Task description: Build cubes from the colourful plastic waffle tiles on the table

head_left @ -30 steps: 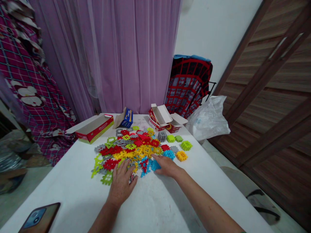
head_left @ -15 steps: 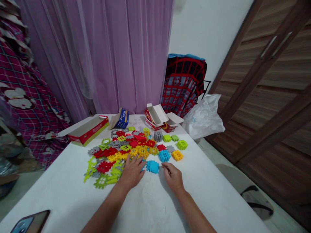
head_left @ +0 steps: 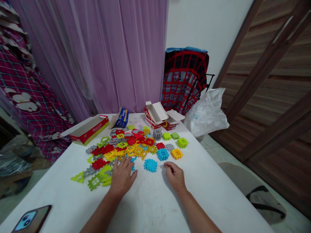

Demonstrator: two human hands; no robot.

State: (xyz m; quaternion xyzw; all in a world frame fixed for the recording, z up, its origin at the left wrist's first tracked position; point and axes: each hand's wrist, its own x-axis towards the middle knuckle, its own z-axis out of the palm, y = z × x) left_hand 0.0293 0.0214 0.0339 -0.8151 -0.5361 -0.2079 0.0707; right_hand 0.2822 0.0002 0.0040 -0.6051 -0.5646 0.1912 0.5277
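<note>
A heap of flat, toothed plastic building pieces [head_left: 126, 147] in red, yellow, green, grey and blue lies spread on the white table [head_left: 150, 207]. My left hand [head_left: 122, 176] rests palm down with fingers spread on the near edge of the heap, over green and blue pieces. My right hand [head_left: 175, 176] lies on the bare table with its fingers loosely curled and nothing visible in them. A blue assembled block [head_left: 150, 165] sits between the hands, closer to the right one. Another blue block [head_left: 162, 154] and an orange block [head_left: 177, 153] stand just beyond it.
Opened red and white cardboard boxes [head_left: 88, 128] [head_left: 157, 116] and a blue box [head_left: 122, 118] stand at the table's far edge. A phone [head_left: 31, 220] lies at the near left corner. A white plastic bag [head_left: 206, 113], a chair with red netting [head_left: 186, 79] and purple curtains are behind.
My right hand let go of the blue block and drew back right. My left hand slid from the heap's middle toward its near edge, and green pieces have spread out leftward.
</note>
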